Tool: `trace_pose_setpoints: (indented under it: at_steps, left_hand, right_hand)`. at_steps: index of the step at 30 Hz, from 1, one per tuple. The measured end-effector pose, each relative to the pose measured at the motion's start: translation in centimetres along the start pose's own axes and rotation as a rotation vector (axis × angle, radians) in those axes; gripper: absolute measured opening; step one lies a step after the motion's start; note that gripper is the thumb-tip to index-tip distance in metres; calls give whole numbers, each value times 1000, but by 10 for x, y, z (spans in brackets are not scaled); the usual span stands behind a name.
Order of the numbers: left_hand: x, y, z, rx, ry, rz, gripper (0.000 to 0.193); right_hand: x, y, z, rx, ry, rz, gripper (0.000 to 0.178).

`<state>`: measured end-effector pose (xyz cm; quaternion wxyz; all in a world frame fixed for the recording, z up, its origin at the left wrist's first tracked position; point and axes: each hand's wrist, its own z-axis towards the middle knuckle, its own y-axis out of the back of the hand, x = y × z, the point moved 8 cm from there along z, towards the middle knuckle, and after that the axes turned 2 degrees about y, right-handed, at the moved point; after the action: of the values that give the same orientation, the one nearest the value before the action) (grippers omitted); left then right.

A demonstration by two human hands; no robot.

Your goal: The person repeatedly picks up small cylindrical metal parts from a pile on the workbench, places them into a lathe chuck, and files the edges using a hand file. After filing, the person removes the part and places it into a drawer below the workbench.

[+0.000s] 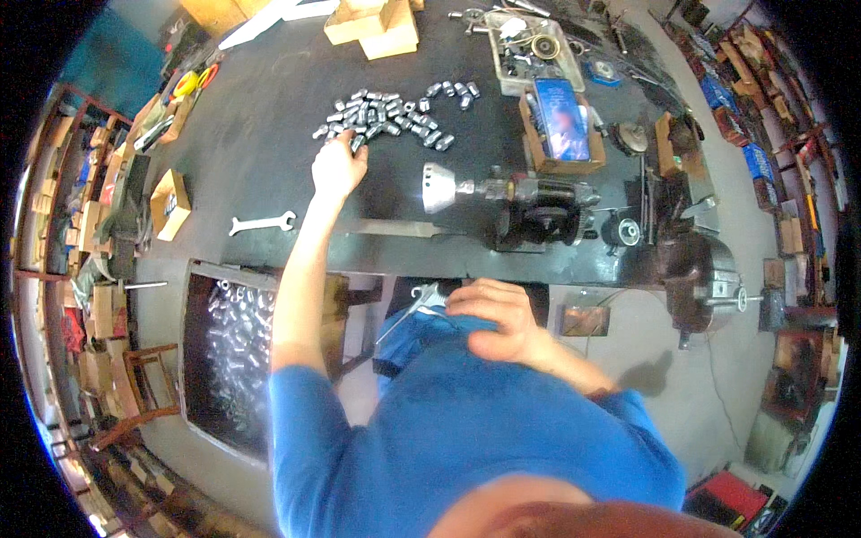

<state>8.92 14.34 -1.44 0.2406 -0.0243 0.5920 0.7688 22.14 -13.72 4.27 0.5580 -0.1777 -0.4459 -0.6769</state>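
My left hand [337, 169] reaches over the dark workbench to the near edge of a pile of short, shiny metal sleeves [377, 111]. Its thumb and forefinger close around one metal sleeve [358, 143] that lies against the pile. Close to my body, below the bench edge, my right hand [499, 316] is curled around a slim metal tool [416, 310]. A thin straight rod sticks out from it toward the lower left, with a short round metal part at its upper end. My fingers cover the rest, so its exact kind does not show.
An open-ended wrench [263, 223] and a long flat file [395, 228] lie along the bench's near side. Right of them sits a motor-like machine [547, 206] with a silver cone. A box of metal parts [226, 359] stands below left; a vise [704, 282] is at right.
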Motion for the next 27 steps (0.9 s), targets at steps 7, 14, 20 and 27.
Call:
trace_pose_setpoints:
  at_steps: [7, 14, 20, 27]
  left_hand:
    - [-15, -37, 29, 163, -45, 331, 24]
    - [14, -27, 7, 328, 278, -334, 29]
    - [-66, 16, -123, 564, 368, -1615, 26]
    - [-111, 21, -188, 628, 543, -1775, 26]
  right_hand:
    - [-5, 13, -14, -94, -66, -23, 30]
    - [-15, 10, -14, -74, -105, -33, 29]
    - [-8, 25, 6, -131, -7, -134, 35]
    - [-5, 5, 12, -149, 56, -98, 43]
